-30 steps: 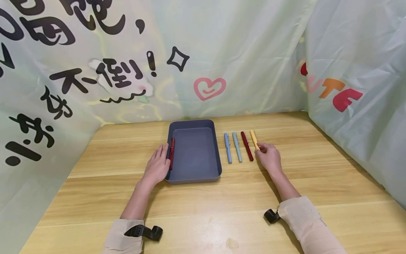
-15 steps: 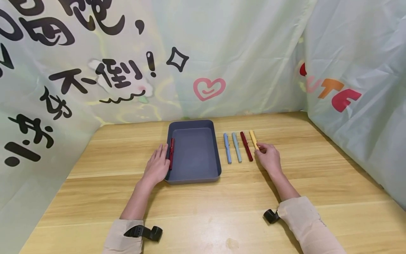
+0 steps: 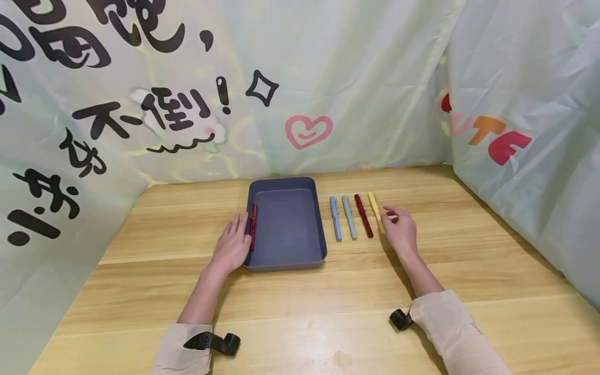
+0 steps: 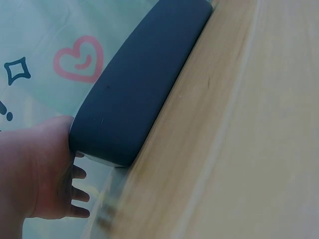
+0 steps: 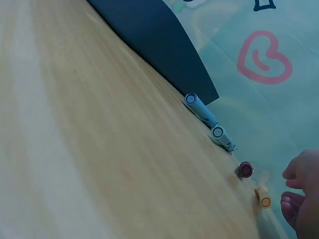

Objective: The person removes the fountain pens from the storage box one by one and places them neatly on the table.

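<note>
A shallow dark blue-grey tray (image 3: pixel 288 229) has a dark red pen (image 3: pixel 253 227) lying along its inner left side. The left hand (image 3: pixel 232 244) rests against the tray's left wall, its fingers straight and pointing away. Right of the tray, a blue pen (image 3: pixel 335 219), a pale blue-green pen (image 3: pixel 349 217), a dark red pen (image 3: pixel 363 216) and a yellow pen (image 3: pixel 375 211) lie in a row on the table. The right hand (image 3: pixel 399 229) is beside the yellow pen's near end, fingers loosely bent. In the right wrist view, a gap shows between the yellow pen (image 5: pixel 263 197) and that hand.
The wooden table (image 3: pixel 300 323) extends in front of the tray and to both sides. A printed cloth (image 3: pixel 365 94) hangs behind the table and along its sides. Each wrist carries a small black camera.
The right hand's fingers have come off the yellow pen and lifted slightly to the right; more of the pen's near end shows. The left hand and tray have stayed put.
</note>
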The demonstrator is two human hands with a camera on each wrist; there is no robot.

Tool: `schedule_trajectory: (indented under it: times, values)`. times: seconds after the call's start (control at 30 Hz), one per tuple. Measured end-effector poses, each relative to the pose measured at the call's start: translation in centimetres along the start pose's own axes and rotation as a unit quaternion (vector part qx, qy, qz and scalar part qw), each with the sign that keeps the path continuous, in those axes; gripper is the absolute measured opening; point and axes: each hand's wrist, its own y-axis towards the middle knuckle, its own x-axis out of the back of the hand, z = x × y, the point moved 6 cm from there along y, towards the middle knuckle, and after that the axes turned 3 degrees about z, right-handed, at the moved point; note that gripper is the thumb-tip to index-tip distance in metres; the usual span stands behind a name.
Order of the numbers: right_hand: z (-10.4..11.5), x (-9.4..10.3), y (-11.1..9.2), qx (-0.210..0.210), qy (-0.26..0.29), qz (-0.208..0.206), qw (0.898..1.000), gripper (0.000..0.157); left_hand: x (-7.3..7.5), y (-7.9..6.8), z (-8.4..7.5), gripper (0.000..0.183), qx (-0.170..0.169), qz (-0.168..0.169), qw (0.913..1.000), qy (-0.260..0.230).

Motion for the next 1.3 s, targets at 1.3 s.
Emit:
schedule_trajectory:
  times: [1.3]
  values:
    - [17.2, -11.2, -4.2, 0.165, 0.004, 0.208, 0.964, 0.025, -0.1, 0.2, 0.2, 0.058, -0.005, -0.001, 1.0, -0.003]
